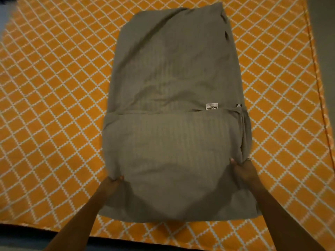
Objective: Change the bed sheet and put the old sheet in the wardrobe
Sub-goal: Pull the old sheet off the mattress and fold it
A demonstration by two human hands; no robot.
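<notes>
A grey-green sheet [174,84] lies folded into a long strip down the middle of the bed. Its near part is doubled over, the fold's edge running across beside a small white label [211,106]. Under it the bed wears an orange sheet [54,87] with a white diamond lattice. My left hand [113,182] grips the folded layer's left edge, thumb on top of the cloth. My right hand [242,168] grips the right edge where the layers bunch. Both forearms reach in from the bottom of the view.
The bed's near edge runs along the bottom, with dark floor [27,240] below it. The orange sheet's hemmed right edge [315,69] drops off beside a grey surface [324,33] at the upper right.
</notes>
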